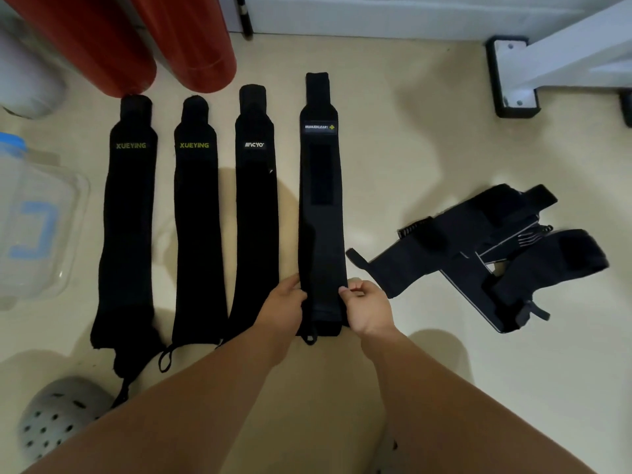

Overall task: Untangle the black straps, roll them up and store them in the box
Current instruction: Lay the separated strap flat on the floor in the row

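Head view: four black straps lie flat, side by side and lengthwise away from the person, on a beige floor (410, 159). From the left: first XUEYING strap (128, 217), second XUEYING strap (196, 217), a third strap (255, 217) with a white logo, then the MANUEKLEAR strap (319, 220). The last sits further forward than the others, with a darker patch below its label. Thin loops stick out from the near ends.

Both hands are at the near end of the MANUEKLEAR strap. The left hand (285, 301) has its fingers curled onto the strap's left edge and holds it. The right hand (367, 307) pinches the right edge between thumb and forefinger, other fingers bent in. The strap is still flat, not rolled.

A tangled pile of black straps (478, 254) lies to the right, apart from the row, one end reaching near the right hand.

The clear plastic box (41, 186) with blue clips sits at the far left edge, just beside the first XUEYING strap. Contents cannot be told.

Grey vented helmet (58, 415) at lower left, near the first strap's loop. Two red cylinders (136, 35) stand behind the left straps. White frame foot (516, 77) with black base at upper right.
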